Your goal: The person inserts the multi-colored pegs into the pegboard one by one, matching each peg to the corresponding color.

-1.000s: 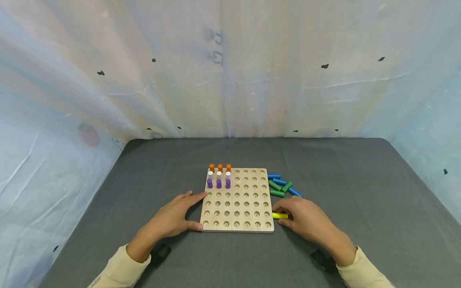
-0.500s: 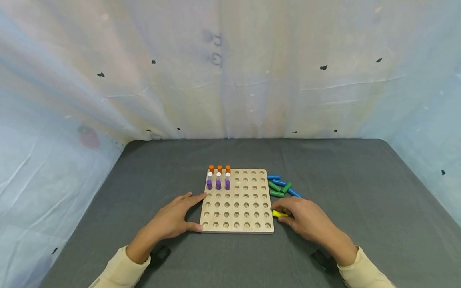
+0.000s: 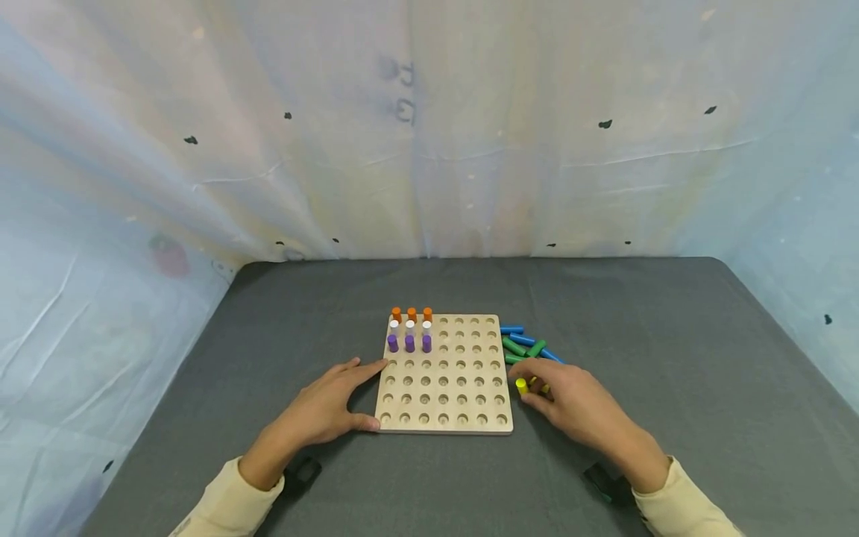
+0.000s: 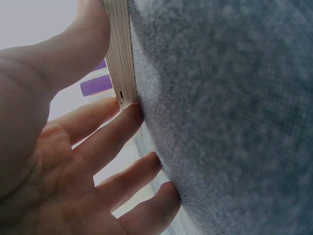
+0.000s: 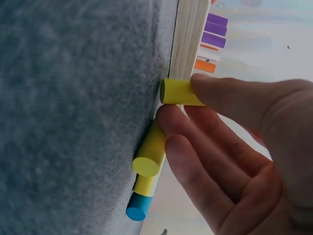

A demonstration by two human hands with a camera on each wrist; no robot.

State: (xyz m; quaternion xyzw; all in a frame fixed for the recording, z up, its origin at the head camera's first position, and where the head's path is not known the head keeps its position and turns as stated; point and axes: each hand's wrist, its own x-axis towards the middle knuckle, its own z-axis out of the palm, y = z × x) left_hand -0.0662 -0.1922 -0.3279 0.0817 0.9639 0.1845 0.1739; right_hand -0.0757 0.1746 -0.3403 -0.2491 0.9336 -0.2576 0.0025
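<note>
A pale wooden pegboard (image 3: pixel 434 389) lies on the grey cloth. Three orange pegs (image 3: pixel 412 315), three white pegs (image 3: pixel 410 328) and three purple pegs (image 3: pixel 410 344) stand in its far left holes. My left hand (image 3: pixel 325 403) is spread along the left edge, thumb and index finger touching the board. Just off the right edge, my right hand (image 3: pixel 573 399) pinches a yellow peg (image 5: pixel 181 91) upright between thumb and fingers. Under that hand, in the right wrist view, two more yellow pegs (image 5: pixel 149 149) lie on the cloth, the farther partly hidden behind the nearer.
Green pegs (image 3: pixel 514 347) and blue pegs (image 3: pixel 522 339) lie loosely piled beside the board's right edge, partly hidden by my right hand. The grey table (image 3: pixel 637 321) ends at a pale curtain (image 3: pixel 496 186), with more curtain at both sides.
The yellow peg lay flat under my right fingers; it has been lifted and tipped upright. My right hand has shifted slightly away from me. My left hand stays at the board.
</note>
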